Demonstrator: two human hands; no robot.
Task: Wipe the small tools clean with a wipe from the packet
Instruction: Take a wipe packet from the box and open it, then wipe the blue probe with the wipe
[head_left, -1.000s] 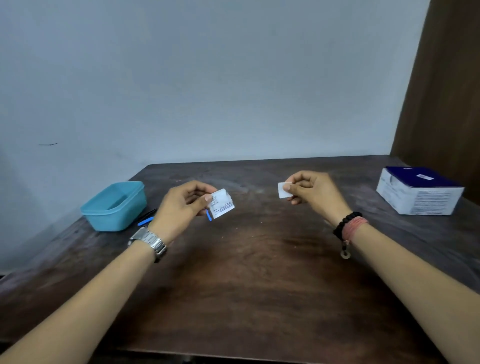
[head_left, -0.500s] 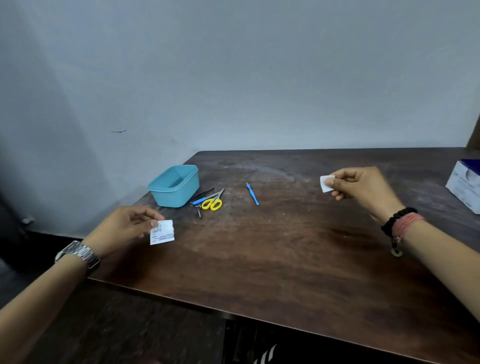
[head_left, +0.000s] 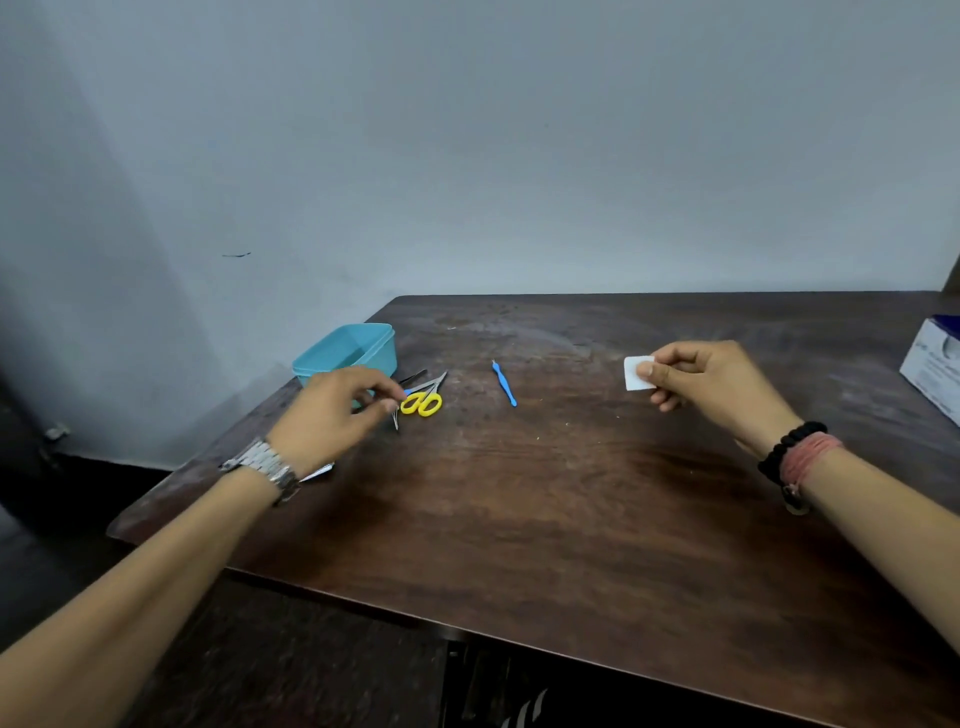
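Observation:
My right hand (head_left: 711, 384) is raised over the table and pinches a small white wipe (head_left: 635, 372) between thumb and fingers. My left hand (head_left: 337, 410) is at the cluster of small tools, and its thumb and forefinger pinch the top end of a thin metal tool (head_left: 396, 420) whose tip points down at the table. Just right of it lie yellow-handled scissors (head_left: 422, 404). A slim blue pick (head_left: 504, 383) lies alone further right. The torn wipe packet (head_left: 318, 472) lies on the table, partly hidden by my left wrist.
A teal plastic box (head_left: 345, 351) stands behind my left hand near the table's left edge, with a dark thin tool (head_left: 414, 376) beside it. A white and blue carton (head_left: 935, 364) sits at the far right. The dark wooden table (head_left: 545, 493) ends close on the left.
My left hand has let go of the packet, which now lies on the table, and has moved forward to the tools by the scissors. My right hand still holds the wipe.

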